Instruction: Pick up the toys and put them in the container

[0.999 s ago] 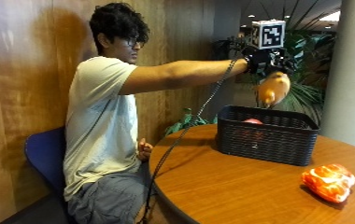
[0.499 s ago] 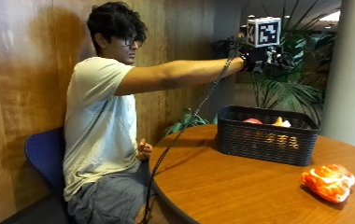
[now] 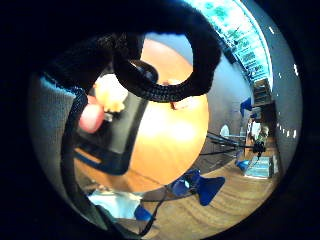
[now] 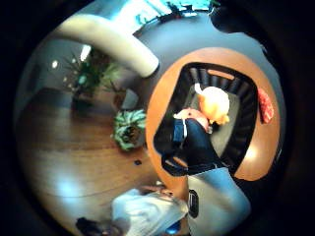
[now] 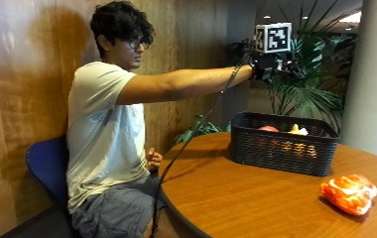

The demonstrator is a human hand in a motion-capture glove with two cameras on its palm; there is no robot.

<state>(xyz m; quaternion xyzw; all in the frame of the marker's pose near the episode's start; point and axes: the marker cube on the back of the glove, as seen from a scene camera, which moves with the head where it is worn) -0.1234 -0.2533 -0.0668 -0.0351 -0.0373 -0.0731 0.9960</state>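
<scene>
Office lobby, wood-panelled wall (image 5: 17, 99), potted palm (image 5: 310, 84), round table (image 5: 254, 198)

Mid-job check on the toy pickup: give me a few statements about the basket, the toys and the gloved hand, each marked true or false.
1. The right hand hangs above the black basket, holding no toy. True.
2. The basket is empty. False: an orange-yellow toy and a red toy lie in it.
3. An orange toy lies on the table outside the basket. True.
4. The basket stands on the floor. False: it stands on the table.

one black basket (image 5: 282, 148), two toys inside it (image 5: 298, 130), one orange toy (image 5: 349, 193) on the table.
</scene>
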